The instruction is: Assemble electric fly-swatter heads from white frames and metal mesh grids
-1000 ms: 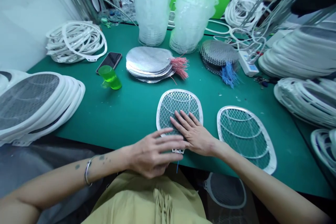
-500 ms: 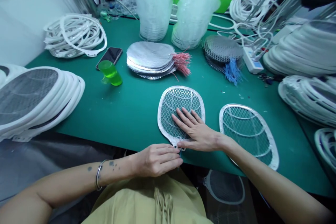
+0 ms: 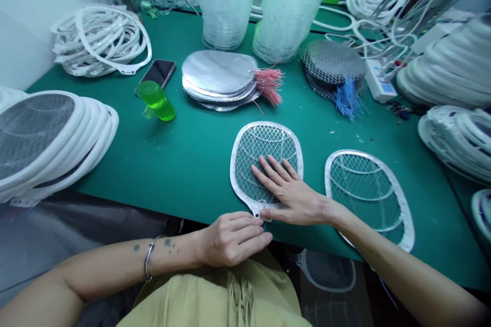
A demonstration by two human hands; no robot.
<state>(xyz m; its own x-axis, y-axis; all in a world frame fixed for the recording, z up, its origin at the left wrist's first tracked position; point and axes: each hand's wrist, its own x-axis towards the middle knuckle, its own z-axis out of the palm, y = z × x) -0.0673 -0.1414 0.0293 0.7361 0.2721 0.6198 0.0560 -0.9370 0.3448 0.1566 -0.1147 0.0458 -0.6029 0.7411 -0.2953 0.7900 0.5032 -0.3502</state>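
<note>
A white oval mosquito-racket head (image 3: 245, 163) with metal mesh lies near the front edge of the green table. My right hand (image 3: 293, 194) rests flat on its mesh, fingers spread and thumb by the neck. Just below the neck, my left hand (image 3: 233, 239) is closed, its fingers pressed together around a thin blue wire (image 3: 265, 225) that comes from the racket head. The fingertips partly hide the wire. A second racket head (image 3: 360, 182) lies on the right, partly beneath my right forearm.
Silvery mesh sheets (image 3: 217, 74) with red wires lie farther back, and darker mesh sheets (image 3: 333, 61) with blue wires are to their right. A green cup (image 3: 156, 101) touches a phone (image 3: 161, 72). Stacked racket heads (image 3: 49, 138), white frames (image 3: 103, 38) and tall clear stacks (image 3: 224, 5) surround the work area.
The camera view has shifted slightly. Both hands keep nearly the same place on the racket head, and the left fingers have moved slightly down and right.
</note>
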